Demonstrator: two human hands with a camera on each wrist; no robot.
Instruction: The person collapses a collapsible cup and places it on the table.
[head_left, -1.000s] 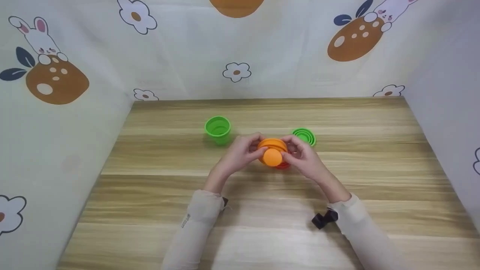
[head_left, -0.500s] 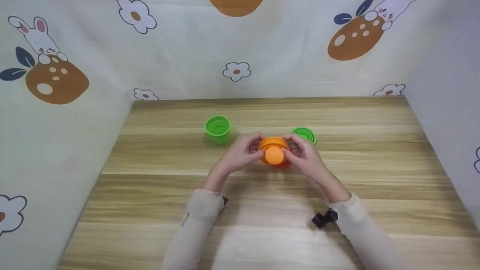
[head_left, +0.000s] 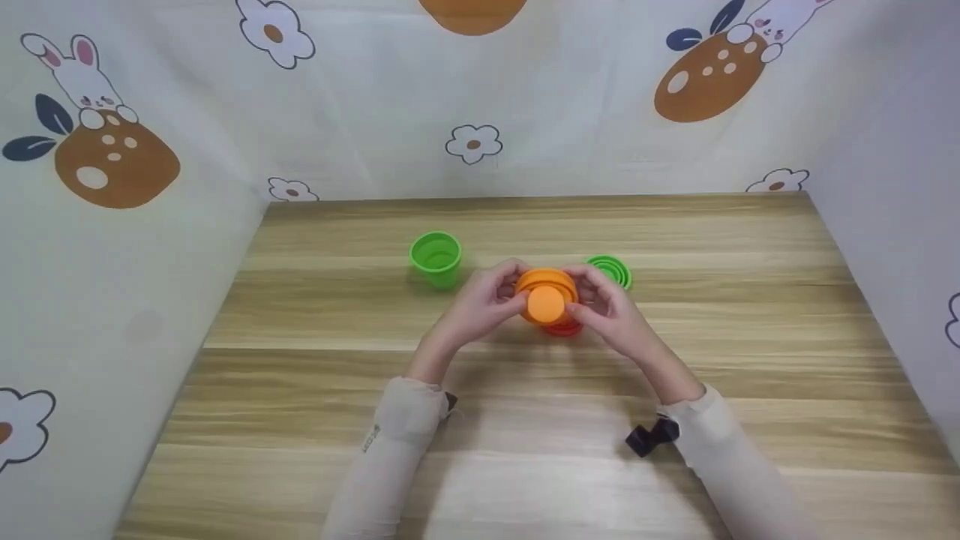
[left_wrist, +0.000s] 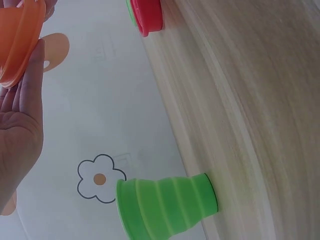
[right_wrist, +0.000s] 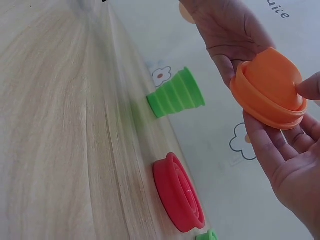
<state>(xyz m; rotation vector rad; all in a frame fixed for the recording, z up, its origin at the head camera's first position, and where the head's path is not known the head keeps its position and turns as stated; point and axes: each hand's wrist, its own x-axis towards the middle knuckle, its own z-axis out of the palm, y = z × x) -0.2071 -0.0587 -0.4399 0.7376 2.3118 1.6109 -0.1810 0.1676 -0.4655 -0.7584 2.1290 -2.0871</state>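
Both hands hold an orange collapsible cup (head_left: 546, 304) above the table, its round base turned toward the head camera. My left hand (head_left: 487, 301) grips its left side and my right hand (head_left: 609, 309) its right side, thumbs near the base and fingers round the rim. In the right wrist view the orange cup (right_wrist: 272, 90) is partly pushed out, with its base end standing askew from the wide rim. A red collapsed cup (right_wrist: 177, 192) lies flat on the table below, mostly hidden by the orange one in the head view.
A green cup (head_left: 436, 259) stands extended on the wooden table (head_left: 315, 315), left of the hands. Behind the right hand lies a collapsed green cup (head_left: 611, 270). Patterned cloth walls (head_left: 375, 112) enclose the table at the back and sides.
Both hands have lifted the orange cup slightly, away from the body. More of the red cup's front edge shows beneath it. The green cups have stayed in place.
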